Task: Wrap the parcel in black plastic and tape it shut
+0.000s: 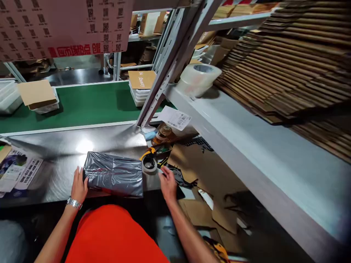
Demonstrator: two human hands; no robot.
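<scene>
A grey plastic-wrapped parcel (113,174) lies on the steel worktable (68,146), near its front edge. The left hand (79,187) rests flat against the parcel's left end, fingers spread and open, clamped on nothing; a metal watch (74,203) sits on that wrist. The right hand (168,184) lies just right of the parcel, fingers loosely extended over dark material at the table edge; whether it grips anything cannot be told. Touching the parcel's upper right corner is a tape dispenser (149,160) with a yellow handle, partly hidden by clutter. Behind it stands a small brown bottle (162,134), blurred, and a printed label (175,117). Printed leaflets (16,171) lie at the left, cut off by the frame. A green conveyor belt (82,104) runs beyond the table, carrying a cardboard box (37,94). On the shelf (246,135) to the right sits a roll of clear tape (197,78) beside stacked flat cardboard (296,65).
</scene>
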